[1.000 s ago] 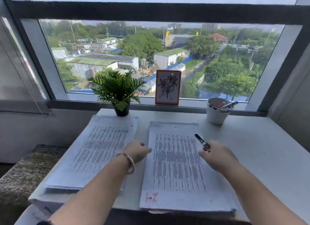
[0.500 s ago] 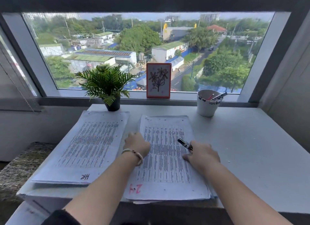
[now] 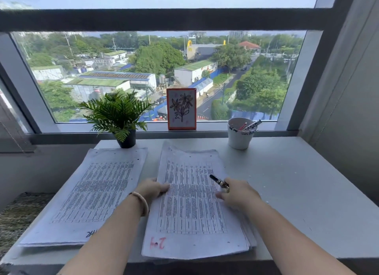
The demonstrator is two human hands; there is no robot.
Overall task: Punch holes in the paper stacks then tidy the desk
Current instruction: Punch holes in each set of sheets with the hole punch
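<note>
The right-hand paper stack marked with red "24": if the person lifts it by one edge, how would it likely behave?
The white printed paper stack with red "24" would probably sag, being loose sheets. Its far left corner already curls up, so top sheets may slide or fan. The left hand grips its left edge; the right hand, holding a small black tool, rests on it.

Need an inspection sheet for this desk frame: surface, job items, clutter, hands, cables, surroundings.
Surface: white desk, small white specks at right.
Job's things: two printed paper stacks, left stack flat, right stack marked 24 in red; small black-and-metal tool.
Clutter: white pen cup, potted green fern, orange-framed flower drawing.
Hands: left hand grips the right stack's left edge; right hand holds the tool.
Cables: nothing seen.
Surroundings: window over rooftops and trees.
</note>
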